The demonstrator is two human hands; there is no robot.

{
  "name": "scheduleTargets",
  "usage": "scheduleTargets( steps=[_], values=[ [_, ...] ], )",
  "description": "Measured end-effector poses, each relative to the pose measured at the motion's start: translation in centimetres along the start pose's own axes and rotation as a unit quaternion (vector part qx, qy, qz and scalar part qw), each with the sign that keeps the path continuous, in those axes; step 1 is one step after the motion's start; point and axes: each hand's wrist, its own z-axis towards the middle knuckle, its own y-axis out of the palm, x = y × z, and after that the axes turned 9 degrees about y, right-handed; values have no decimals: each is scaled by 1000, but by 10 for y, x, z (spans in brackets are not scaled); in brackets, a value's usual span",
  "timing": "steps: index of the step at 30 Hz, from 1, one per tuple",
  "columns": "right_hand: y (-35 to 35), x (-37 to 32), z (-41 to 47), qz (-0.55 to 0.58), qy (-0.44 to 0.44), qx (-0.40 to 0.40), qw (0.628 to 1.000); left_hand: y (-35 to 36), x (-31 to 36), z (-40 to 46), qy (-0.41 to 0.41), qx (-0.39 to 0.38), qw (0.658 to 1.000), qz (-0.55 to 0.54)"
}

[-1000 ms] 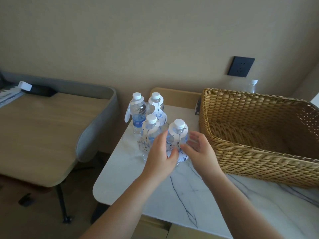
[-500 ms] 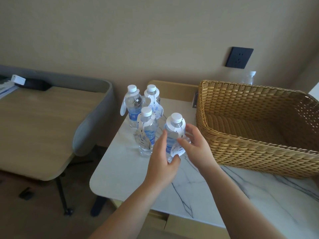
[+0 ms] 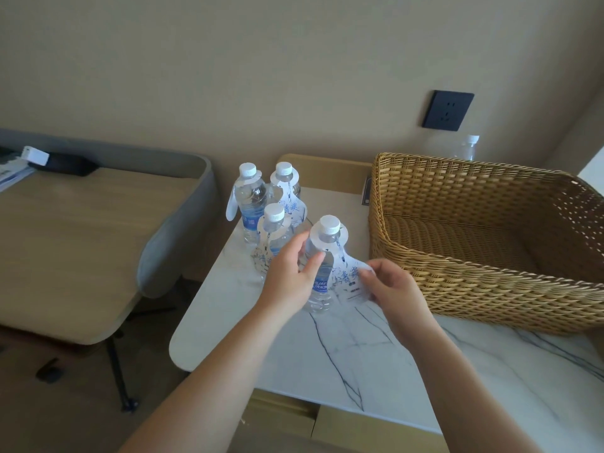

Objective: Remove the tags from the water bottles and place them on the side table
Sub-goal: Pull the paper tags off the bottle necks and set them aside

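Observation:
Several clear water bottles with white caps stand on a white marble table (image 3: 376,361), each with a white paper tag around its neck. The nearest bottle (image 3: 322,286) is gripped at its body by my left hand (image 3: 289,276). Its tag (image 3: 346,276) still rings the neck, and my right hand (image 3: 389,286) pinches the tag's lower flap and holds it out to the right. Behind stand a second bottle (image 3: 273,223), a far left bottle (image 3: 250,204) and a far right bottle (image 3: 286,178). The wooden side table (image 3: 65,243) is at the left.
A large wicker basket (image 3: 483,289) fills the right of the marble table. Another bottle (image 3: 469,148) stands behind it below a black wall socket (image 3: 447,110). A grey padded rim (image 3: 163,250) edges the side table, with papers and a dark object at its far left corner.
My right hand has taken the tag's lower flap and pulled it out to the right, away from the bottle. My left hand stays around the nearest bottle.

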Motion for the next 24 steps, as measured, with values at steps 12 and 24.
scheduleTargets(
  steps=[12,24],
  values=[
    [15,-51,-8,23,-90,51,994,5,-4,-9,23,72,997,2],
    [-34,52,-32,-5,58,129,990,22,-8,-13,60,93,994,14]
  ],
)
